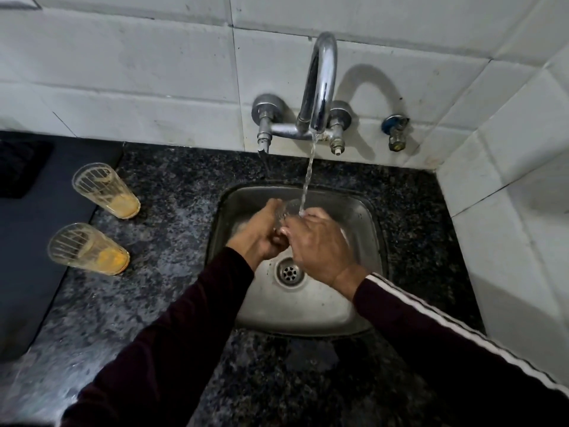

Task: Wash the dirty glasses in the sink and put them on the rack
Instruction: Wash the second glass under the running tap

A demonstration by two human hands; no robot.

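A speckled dark granite counter [172,195] meets white wall tiles [123,72] — a chrome tap [320,84] sticks out from them with water [308,171] running, a small blue-collared valve [396,134] to its right — and a black mat [27,226] lies at the left.

Bench [172,192]: speckled black granite, polished, wet sheen near front. Sink [308,309]: stainless steel, dull brushed look, water-spotted. Tap [320,84]: chrome, shiny, bit tarnished round base fittings. Wall tiles [138,66]: white ceramic, semi-gloss, kinda grimy with dark specks. Two glasses [104,190] [87,248] on bench: clear ribbed glass, cloudy with orange residue. Mat [34,241] at left: dark, matt, looks rubbery. Sleeves [184,334]: dark maroon knit cloth, soft matt, white stripes on right one.
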